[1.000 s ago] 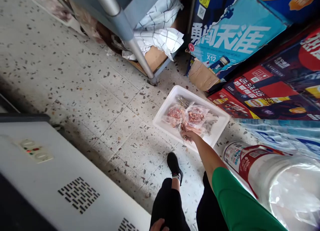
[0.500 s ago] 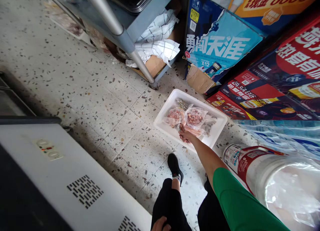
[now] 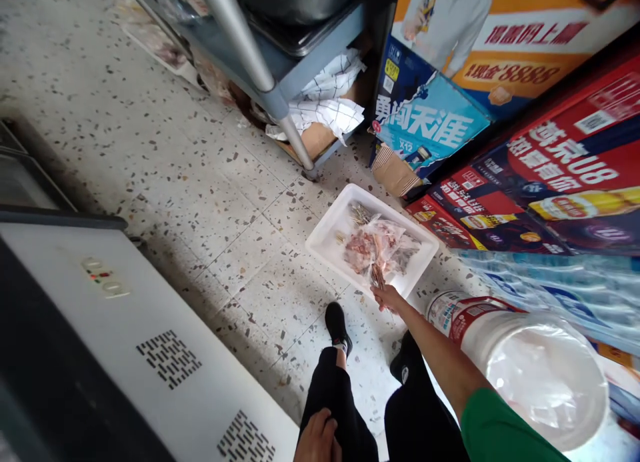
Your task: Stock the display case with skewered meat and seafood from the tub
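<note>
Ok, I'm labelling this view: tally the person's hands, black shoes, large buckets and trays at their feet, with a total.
Hands: 2
Black shoes: 2
Large bucket: 1
Tray at the feet: 1
Total: 6

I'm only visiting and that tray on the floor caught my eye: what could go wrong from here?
The right hand grips a bundle of thin sticks; their ends might pierce the clear plastic bags of what looks like meat. With the left hand at the leg, only one hand holds the bundle, so it could slip. The white tray sits close to the left shoe, so a step might knock it.
</note>
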Action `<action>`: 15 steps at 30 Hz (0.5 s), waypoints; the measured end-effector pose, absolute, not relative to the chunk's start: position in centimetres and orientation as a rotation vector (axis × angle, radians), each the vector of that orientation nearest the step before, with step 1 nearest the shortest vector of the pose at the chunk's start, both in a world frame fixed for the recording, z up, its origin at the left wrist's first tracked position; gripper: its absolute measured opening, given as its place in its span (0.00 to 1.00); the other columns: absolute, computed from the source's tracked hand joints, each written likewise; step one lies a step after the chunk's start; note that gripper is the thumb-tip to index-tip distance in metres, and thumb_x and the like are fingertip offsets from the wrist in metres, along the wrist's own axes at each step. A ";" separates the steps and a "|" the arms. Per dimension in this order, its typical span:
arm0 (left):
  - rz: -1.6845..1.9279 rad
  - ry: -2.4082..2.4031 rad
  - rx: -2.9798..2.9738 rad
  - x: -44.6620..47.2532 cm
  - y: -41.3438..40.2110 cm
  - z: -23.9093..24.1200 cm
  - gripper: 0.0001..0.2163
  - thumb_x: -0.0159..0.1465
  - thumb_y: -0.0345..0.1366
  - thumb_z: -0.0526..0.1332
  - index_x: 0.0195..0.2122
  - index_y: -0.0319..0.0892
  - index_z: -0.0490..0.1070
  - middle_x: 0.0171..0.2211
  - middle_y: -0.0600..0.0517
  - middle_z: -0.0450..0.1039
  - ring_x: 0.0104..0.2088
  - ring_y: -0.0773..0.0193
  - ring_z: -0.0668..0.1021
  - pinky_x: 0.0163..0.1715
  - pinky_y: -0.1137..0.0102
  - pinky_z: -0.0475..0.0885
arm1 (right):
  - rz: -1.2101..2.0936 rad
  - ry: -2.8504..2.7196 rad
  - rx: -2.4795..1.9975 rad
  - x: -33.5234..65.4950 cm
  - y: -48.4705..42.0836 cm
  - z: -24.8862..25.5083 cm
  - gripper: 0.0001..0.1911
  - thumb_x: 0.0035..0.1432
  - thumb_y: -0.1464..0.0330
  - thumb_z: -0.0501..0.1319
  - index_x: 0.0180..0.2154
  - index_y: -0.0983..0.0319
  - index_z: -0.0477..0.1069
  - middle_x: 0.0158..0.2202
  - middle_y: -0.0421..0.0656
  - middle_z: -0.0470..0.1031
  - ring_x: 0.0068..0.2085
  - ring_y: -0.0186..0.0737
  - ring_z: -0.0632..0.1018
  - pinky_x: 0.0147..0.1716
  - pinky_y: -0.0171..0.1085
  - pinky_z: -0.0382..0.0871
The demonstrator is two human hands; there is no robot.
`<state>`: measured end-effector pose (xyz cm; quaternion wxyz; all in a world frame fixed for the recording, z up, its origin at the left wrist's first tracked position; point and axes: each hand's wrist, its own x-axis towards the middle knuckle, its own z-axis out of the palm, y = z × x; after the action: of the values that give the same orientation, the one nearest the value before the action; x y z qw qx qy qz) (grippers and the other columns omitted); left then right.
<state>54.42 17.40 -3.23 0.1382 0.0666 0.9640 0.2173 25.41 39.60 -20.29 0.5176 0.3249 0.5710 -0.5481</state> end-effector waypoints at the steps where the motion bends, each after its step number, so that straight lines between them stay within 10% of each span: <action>1: 0.624 2.798 0.173 54.2 17.8 -2.9 0.14 0.58 0.22 0.54 0.41 0.39 0.73 0.41 0.42 0.77 0.40 0.56 0.81 0.40 0.65 0.81 | -1.302 1.396 0.766 25.9 40.3 -18.5 0.19 0.57 0.61 0.65 0.22 0.59 0.59 0.15 0.33 0.58 0.15 0.28 0.59 0.13 0.31 0.62; 8: 0.815 2.996 -0.098 47.3 23.2 2.4 0.12 0.67 0.28 0.53 0.47 0.41 0.73 0.40 0.46 0.77 0.39 0.60 0.80 0.39 0.65 0.79 | -1.276 1.512 0.476 29.6 45.4 -1.1 0.22 0.53 0.55 0.64 0.22 0.58 0.57 0.16 0.32 0.57 0.14 0.26 0.57 0.10 0.30 0.52; 15: 0.874 3.281 -0.157 34.3 29.6 17.8 0.10 0.67 0.39 0.59 0.45 0.42 0.74 0.40 0.44 0.75 0.42 0.55 0.76 0.45 0.57 0.73 | -1.206 1.605 0.061 30.8 47.4 15.7 0.24 0.51 0.46 0.60 0.24 0.58 0.58 0.16 0.33 0.59 0.14 0.27 0.57 0.12 0.30 0.48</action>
<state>34.31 29.61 17.81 -0.1284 -0.0458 0.9573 0.2549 30.77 47.37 15.68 0.5365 0.0256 0.6743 -0.5068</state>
